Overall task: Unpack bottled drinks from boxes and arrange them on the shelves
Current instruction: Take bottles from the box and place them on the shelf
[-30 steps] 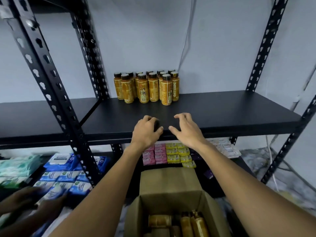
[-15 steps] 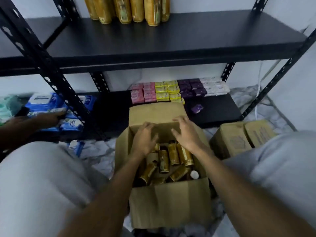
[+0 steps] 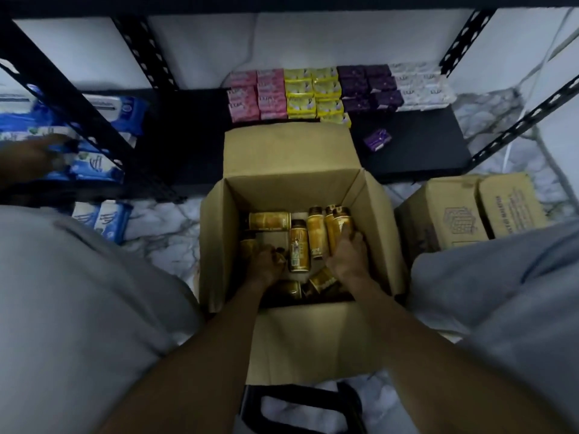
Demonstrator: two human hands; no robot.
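An open cardboard box [image 3: 216, 245] stands on the floor between my knees, with several gold-labelled bottles [image 3: 299, 245] lying and leaning inside. Both my hands are down in the box. My left hand [image 3: 264, 264] is curled around a bottle at the box's left side, which it mostly hides. My right hand [image 3: 347, 255] wraps the lower part of a leaning gold bottle [image 3: 341, 219] at the right side. The black lower shelf [image 3: 413, 151] lies just beyond the box.
Pink, yellow, purple and white soap packs [image 3: 313, 89] line the back of the lower shelf, with one loose purple pack [image 3: 377, 140]. Two sealed cartons [image 3: 470, 211] sit at right. Another person's hand [image 3: 34, 155] touches blue wipe packs [image 3: 91, 164] at left. Black uprights [image 3: 72, 98] frame the shelf.
My view dropped from the upper shelf with its standing bottles down to the box. Both hands came off that shelf, went down into the box and closed on bottles.
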